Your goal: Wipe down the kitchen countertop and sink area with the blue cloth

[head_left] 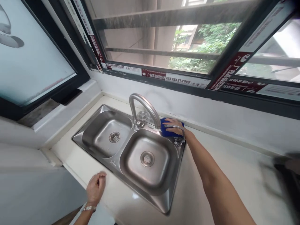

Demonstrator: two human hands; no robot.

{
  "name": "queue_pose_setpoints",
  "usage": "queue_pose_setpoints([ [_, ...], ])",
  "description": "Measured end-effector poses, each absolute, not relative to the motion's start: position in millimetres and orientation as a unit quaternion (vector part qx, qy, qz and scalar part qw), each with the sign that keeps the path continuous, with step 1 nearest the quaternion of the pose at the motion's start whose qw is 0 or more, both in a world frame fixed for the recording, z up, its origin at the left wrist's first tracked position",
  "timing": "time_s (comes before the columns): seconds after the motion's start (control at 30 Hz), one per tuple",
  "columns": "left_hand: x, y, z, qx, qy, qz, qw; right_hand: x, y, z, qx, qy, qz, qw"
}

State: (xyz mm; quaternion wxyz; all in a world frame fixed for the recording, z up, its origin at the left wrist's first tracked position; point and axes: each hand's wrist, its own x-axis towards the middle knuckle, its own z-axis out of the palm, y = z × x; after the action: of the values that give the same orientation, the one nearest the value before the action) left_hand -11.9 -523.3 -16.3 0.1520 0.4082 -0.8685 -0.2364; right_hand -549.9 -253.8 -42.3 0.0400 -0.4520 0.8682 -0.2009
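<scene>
My right hand [174, 125] presses a blue cloth [167, 132] onto the back right corner of the steel double sink [116, 160], behind a small thin tap [183, 129]. The hand's fingers lie over the cloth, partly behind that tap's spout. To its left rises a tall curved faucet [146, 106], its spout end close to the cloth. My left hand [96, 186] is loosely curled at the counter's front edge, with a band on the wrist and nothing visible in it. Both basins show a round drain [147, 158] and hold no dishes.
Around the sink runs a pale countertop [225, 175], meeting a white wall below a dark-framed window [161, 75]. A frosted glass panel [39, 62] stands at the left. Something dark and blurred [287, 175] sits at the right edge.
</scene>
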Motion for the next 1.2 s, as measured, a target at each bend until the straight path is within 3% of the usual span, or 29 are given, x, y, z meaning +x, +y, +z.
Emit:
queue_pose_setpoints([
  [0.2,-13,-524,-14,0.416,-0.868,-0.227,0.146,-543,-244,-27,-0.526,0.831,-0.146,0.113],
  [0.53,-14,-524,-12,0.429,-0.858,-0.240,0.146,-536,-223,-30,-0.499,0.837,-0.207,0.087],
  [0.7,-16,-525,-13,0.434,-0.857,-0.242,0.137,-523,-178,-35,-0.415,0.883,-0.216,0.044],
  [0.97,-14,-525,-14,0.416,-0.866,-0.242,0.137,-462,-151,-44,-0.200,0.957,-0.188,-0.095],
  [1.2,-14,-525,-16,0.413,-0.871,-0.236,0.121,-403,-147,-40,-0.156,0.968,-0.163,-0.113],
])
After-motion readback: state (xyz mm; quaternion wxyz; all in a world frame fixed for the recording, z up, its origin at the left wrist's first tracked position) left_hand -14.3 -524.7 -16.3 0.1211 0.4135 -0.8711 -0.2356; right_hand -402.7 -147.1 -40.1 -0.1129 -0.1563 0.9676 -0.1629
